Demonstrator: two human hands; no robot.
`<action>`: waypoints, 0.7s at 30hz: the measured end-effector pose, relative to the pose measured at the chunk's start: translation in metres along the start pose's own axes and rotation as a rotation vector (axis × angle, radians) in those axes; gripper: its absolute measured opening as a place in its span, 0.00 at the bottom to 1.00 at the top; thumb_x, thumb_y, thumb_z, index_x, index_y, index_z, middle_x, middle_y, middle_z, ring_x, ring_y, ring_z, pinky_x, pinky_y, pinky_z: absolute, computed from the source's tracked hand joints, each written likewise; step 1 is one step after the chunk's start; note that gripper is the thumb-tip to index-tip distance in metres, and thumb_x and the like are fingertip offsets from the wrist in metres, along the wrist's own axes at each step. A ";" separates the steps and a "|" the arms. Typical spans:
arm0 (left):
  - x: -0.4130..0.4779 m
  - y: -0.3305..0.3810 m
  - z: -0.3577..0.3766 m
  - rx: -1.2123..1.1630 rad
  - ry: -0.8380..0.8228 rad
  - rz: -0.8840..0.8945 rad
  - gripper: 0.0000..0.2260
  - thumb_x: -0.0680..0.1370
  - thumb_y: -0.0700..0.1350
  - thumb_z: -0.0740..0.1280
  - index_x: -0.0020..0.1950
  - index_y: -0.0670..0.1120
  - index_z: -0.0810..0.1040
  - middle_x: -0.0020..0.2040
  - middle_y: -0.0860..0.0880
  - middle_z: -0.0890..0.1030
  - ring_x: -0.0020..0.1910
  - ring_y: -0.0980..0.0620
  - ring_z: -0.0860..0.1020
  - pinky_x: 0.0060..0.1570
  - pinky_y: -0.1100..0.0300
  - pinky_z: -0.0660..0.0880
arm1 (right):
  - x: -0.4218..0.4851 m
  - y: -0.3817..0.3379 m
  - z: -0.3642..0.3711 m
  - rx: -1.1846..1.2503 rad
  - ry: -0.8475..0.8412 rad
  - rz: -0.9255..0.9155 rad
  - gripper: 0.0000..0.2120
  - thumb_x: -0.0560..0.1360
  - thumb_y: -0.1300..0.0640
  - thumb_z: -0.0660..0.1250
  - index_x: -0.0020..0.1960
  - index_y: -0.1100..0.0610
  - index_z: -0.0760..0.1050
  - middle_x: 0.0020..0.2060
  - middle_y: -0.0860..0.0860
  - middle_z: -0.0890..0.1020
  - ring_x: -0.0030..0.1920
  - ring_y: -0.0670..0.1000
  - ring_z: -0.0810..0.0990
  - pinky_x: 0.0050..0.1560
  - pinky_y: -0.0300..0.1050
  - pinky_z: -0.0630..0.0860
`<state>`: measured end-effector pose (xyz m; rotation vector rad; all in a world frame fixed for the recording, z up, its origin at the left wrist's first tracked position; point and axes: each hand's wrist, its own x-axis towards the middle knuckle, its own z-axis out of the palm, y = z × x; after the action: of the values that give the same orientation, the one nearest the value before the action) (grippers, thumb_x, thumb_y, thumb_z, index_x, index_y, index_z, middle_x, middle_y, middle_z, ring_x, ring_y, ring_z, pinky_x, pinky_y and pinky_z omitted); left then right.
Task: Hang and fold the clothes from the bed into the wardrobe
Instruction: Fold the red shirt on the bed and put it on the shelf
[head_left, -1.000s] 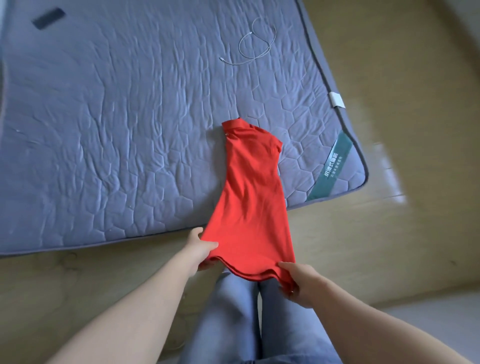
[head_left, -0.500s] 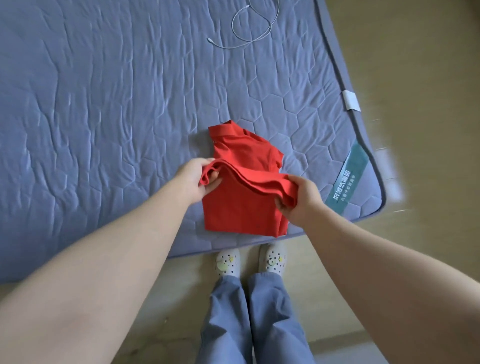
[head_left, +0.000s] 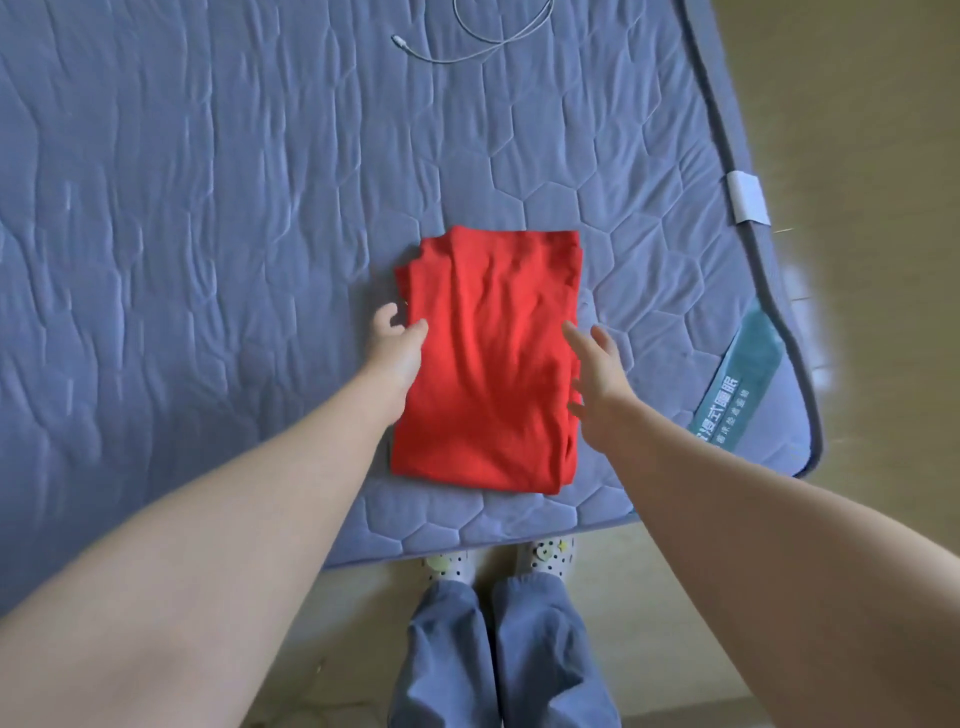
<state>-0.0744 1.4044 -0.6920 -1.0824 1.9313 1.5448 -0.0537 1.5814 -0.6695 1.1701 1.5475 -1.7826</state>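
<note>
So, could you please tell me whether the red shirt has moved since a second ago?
Yes. The red shirt hung past the near edge of the mattress; its lower half was folded away from the person, and it now lies wholly on top.

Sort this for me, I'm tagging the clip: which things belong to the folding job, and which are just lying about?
Job: folded red garment on the mattress; left hand and right hand at its sides.
Lying about: white cable, white tag, green label.
</note>
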 end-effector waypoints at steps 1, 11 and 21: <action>0.003 -0.014 0.000 0.092 0.032 -0.024 0.27 0.79 0.45 0.62 0.75 0.49 0.55 0.71 0.47 0.66 0.65 0.48 0.70 0.66 0.51 0.66 | 0.003 0.008 -0.003 -0.015 0.031 0.024 0.30 0.78 0.51 0.62 0.76 0.52 0.53 0.70 0.49 0.67 0.63 0.49 0.68 0.55 0.41 0.63; 0.012 -0.108 -0.005 0.449 0.123 -0.115 0.12 0.75 0.44 0.68 0.55 0.41 0.74 0.55 0.42 0.79 0.54 0.43 0.77 0.55 0.52 0.73 | 0.048 0.083 -0.015 -0.218 0.110 0.101 0.30 0.72 0.57 0.71 0.70 0.59 0.62 0.61 0.54 0.75 0.55 0.53 0.76 0.57 0.47 0.74; -0.015 -0.136 -0.032 0.231 -0.033 -0.295 0.06 0.75 0.41 0.69 0.44 0.46 0.72 0.50 0.46 0.78 0.42 0.52 0.75 0.42 0.60 0.72 | 0.040 0.108 -0.018 -0.301 0.013 0.218 0.15 0.74 0.64 0.67 0.60 0.63 0.73 0.54 0.61 0.79 0.45 0.53 0.77 0.46 0.46 0.75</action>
<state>0.0464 1.3694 -0.7546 -1.1689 1.7815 1.1444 0.0199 1.5803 -0.7604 1.1519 1.5640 -1.3515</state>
